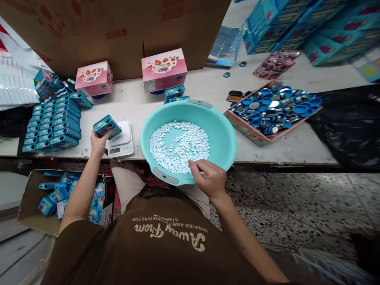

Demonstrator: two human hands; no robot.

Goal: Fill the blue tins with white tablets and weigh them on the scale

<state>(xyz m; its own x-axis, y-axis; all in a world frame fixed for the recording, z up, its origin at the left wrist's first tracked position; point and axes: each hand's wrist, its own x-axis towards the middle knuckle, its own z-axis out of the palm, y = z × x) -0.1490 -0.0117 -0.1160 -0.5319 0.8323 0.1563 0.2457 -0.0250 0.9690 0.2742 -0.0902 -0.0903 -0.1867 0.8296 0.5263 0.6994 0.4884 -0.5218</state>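
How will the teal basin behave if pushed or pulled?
The teal basin is probably fairly stiff, judging by its smooth, moulded-looking wall. The small, loose white pellets inside would likely shift with a jolt. Its near rim seems to overhang the table, so pulling it closer might tip it.

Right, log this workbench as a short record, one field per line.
Left hand: this hand grips a small blue box, seen partly over the scale; contact with it unclear
Right hand: this hand, fingers curled, is at the basin's near side; contents, if any, hidden
Basin: turquoise basin with small white pieces
Left side: stacked blue boxes on the bench
Right side: pink tray heaped with caps, mostly blue
Behind: two pink cartons
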